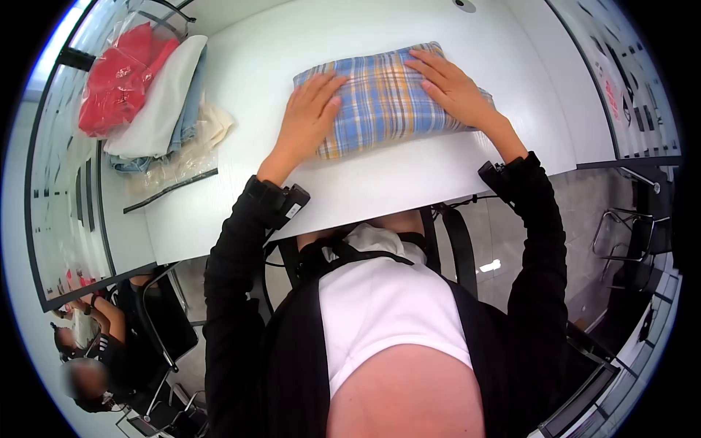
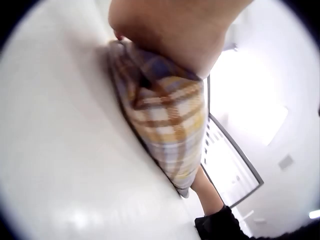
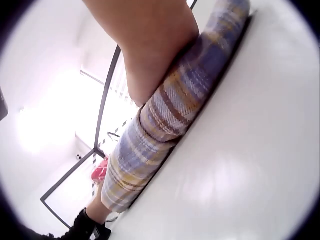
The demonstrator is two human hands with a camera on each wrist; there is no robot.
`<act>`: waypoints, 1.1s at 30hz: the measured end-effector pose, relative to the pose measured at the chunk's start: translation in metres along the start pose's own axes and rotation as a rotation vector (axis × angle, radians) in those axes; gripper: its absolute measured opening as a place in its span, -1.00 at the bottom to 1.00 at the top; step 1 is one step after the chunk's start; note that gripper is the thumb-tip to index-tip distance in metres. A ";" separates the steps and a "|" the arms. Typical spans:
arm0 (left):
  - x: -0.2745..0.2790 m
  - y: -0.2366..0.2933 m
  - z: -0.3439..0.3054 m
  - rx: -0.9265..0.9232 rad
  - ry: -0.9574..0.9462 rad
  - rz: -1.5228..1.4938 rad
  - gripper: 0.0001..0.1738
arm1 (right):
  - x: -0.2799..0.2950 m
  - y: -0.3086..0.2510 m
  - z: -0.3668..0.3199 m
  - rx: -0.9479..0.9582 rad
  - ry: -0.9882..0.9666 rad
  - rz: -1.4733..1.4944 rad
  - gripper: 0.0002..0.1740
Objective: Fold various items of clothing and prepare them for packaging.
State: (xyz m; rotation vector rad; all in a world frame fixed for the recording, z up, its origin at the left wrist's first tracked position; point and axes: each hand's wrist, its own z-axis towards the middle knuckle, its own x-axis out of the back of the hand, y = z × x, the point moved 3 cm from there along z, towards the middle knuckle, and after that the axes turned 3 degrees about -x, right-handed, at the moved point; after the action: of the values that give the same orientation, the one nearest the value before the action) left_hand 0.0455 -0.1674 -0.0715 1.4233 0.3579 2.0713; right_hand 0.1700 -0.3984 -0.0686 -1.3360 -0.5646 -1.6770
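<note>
A blue, yellow and white plaid cloth [image 1: 383, 98], folded into a thick, soft bundle, lies on the white table [image 1: 350, 186]. My left hand [image 1: 312, 109] rests on the bundle's left end with its fingers extended. On the right end lies my right hand [image 1: 454, 89], its fingers also straight over the top. Both wrist views show the bundle from the side: a crumpled fold [image 2: 165, 107] sits under the left palm, and layered edges [image 3: 167, 117] lie below the right hand. Neither hand curls round the cloth.
At the table's left lies a pile with a red garment in clear plastic [image 1: 120, 80], a white cloth [image 1: 157, 109] and blue denim [image 1: 188, 109]. Dark-framed glass panels flank the table. Other people [image 1: 109, 343] sit at lower left; a chair [image 1: 628, 230] stands at right.
</note>
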 end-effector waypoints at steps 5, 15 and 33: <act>0.015 -0.013 -0.016 0.052 0.058 -0.211 -0.63 | -0.001 0.003 -0.003 -0.063 -0.013 0.093 -0.57; 0.027 -0.008 -0.018 -0.046 0.094 0.258 -0.67 | 0.006 -0.004 -0.001 -0.071 -0.066 0.135 -0.56; -0.019 0.039 0.024 -0.180 0.160 0.259 -0.66 | -0.002 -0.047 0.018 0.050 0.021 0.136 -0.56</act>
State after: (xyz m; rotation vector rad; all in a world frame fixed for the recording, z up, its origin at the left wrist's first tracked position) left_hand 0.0597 -0.2120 -0.0560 1.2545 0.0473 2.3666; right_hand 0.1398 -0.3603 -0.0571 -1.2910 -0.4896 -1.5552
